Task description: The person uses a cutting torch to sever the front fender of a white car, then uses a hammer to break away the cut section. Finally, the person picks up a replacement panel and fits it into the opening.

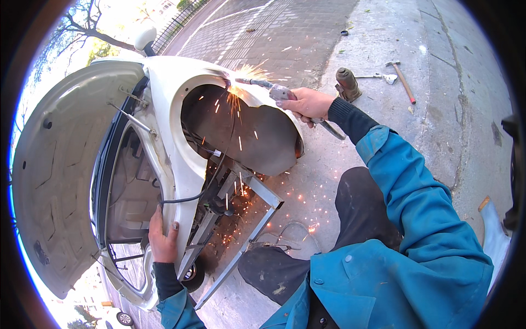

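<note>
"Lid (49,175) at far left, standing open. What lies right of it?"

"White body (164,82). The left hand (163,241) is at its near edge, fingers stretched against the panel; I can't tell whether they grip or only brace. A black cable (189,199) runs from beside the fingertips, past the arch (179,104), with a metal frame (238,255) below."

"And the torch (279,92)?"

"Right of the arch, tip pointing left at its upper edge, where sparks (253,71) burst out. The right hand (312,104) is closed round the handle. Glare hides whether the tip touches metal."

"How would you do this well?"

"Hold the tip at one steady angle, follow the rim slowly, and brace the body firmly with the left hand. I'd cover both hands, since they're bare, and shift that cable clear: sparks drop into the arch beside it, and others scatter toward the knees (356,197)."

"Anything farther right?"

"On the concrete (394,148), near its paving-side edge: a jack (348,85), then a silver tool (378,77) just beside it, then a hammer (404,85)."

"Count them?"

"One lid, one body, one arch in view, one black cable, one frame, one torch, one jack, one silver tool, one hammer; two hands, two knees. Sparks: too many."
</note>
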A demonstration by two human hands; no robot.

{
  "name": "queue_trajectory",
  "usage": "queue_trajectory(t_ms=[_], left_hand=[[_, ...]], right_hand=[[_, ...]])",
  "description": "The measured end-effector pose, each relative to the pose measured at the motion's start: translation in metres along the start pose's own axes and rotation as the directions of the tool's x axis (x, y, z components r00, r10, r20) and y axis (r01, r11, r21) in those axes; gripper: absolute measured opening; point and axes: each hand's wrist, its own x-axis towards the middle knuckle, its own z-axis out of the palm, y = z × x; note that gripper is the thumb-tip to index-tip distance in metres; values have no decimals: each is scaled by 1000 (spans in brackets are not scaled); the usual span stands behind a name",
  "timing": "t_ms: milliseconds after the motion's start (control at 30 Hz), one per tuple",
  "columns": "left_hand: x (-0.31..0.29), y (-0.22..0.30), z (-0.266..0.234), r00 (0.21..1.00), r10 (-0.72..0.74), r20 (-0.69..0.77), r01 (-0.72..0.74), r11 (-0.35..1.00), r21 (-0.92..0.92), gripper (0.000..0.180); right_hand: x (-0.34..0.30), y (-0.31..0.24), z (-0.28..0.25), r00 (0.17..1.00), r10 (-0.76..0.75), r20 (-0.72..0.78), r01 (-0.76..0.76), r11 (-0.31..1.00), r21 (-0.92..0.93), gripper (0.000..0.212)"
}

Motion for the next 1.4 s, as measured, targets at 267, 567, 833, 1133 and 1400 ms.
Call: queue_trajectory(t_ms=[267, 567, 833, 1133, 1400], left_hand=[[0, 0, 0, 1000, 0, 0, 0, 1000, 8, 95], [0, -2, 1, 1000, 5, 1, -5, 1000, -15, 96], [1, -1, 1, 1000, 8, -2, -8, 1000, -16, 97], [1, 0, 1, 1000, 1, 0, -1, 1000, -13, 97], [0, 1, 0, 1000, -10, 6, 10, 1000, 6, 99]], right_hand=[[3, 2, 0, 1000, -1, 6, 1, 999, 32, 45], [0, -3, -1, 1000, 10, -3, -10, 1000, 7, 40], [5, 2, -2, 1000, 5, -6, -5, 1000, 26, 45], [2, -3, -1, 1000, 6, 6, -6, 1000, 29, 38], [4, 0, -1, 1000, 5, 11, -5, 999, 41, 41]])
